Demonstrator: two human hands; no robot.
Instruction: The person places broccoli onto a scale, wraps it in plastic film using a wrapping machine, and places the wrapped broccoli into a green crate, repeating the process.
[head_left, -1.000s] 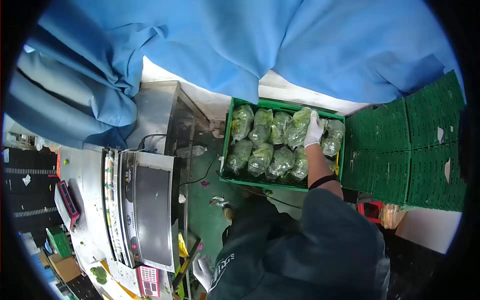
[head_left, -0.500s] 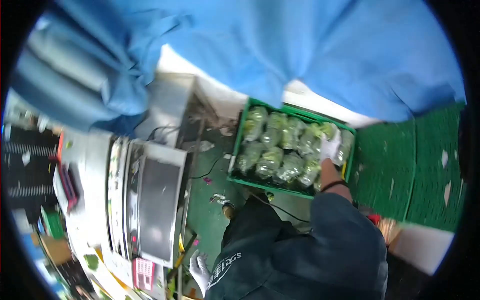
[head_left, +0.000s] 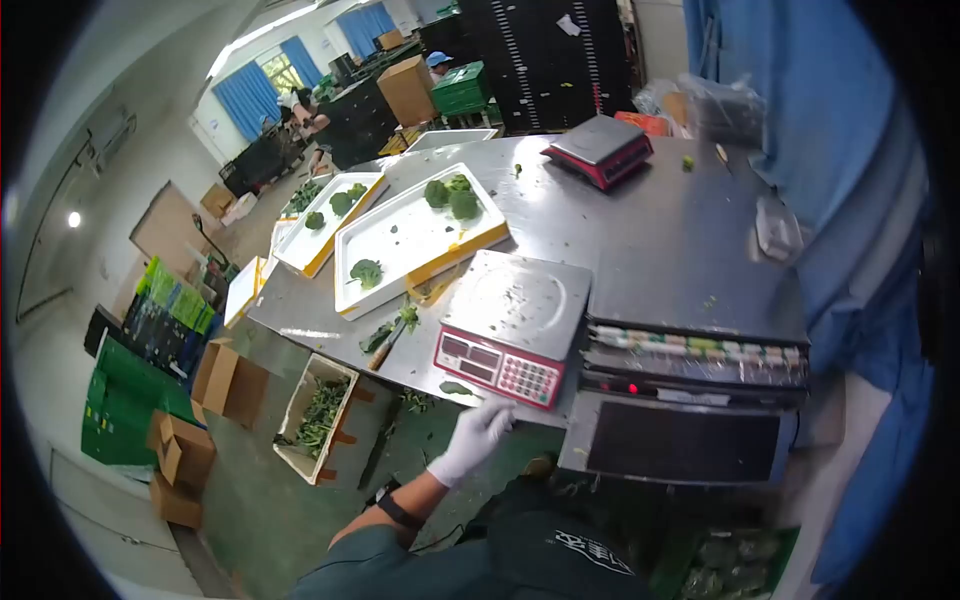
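Note:
My left hand [head_left: 472, 442], in a white glove with a dark band at the wrist, hovers by the front edge of the steel table. Its fingers are loosely bent and slightly apart, with nothing in them. They come right up to the red-framed keypad of a weighing scale [head_left: 515, 300]. A green leaf [head_left: 457, 388] lies just beyond the hand, and a knife [head_left: 386, 348] rests to its left beside a broccoli piece [head_left: 408, 316]. My right hand is out of view. At the lower right, a green crate [head_left: 790, 550] holds bagged green vegetables.
White trays [head_left: 400, 240] with broccoli heads [head_left: 462, 203] stand on the table [head_left: 680, 240]. A second scale [head_left: 603, 148] sits farther back. The wrapping machine [head_left: 685, 440] is at right. A bin [head_left: 345, 410] of green trimmings and cardboard boxes [head_left: 230, 385] are at left. People work far behind.
My view has swung from the green crate up to the table. The right hand, earlier at the bagged vegetables, has left the view. My left hand now shows near the scale.

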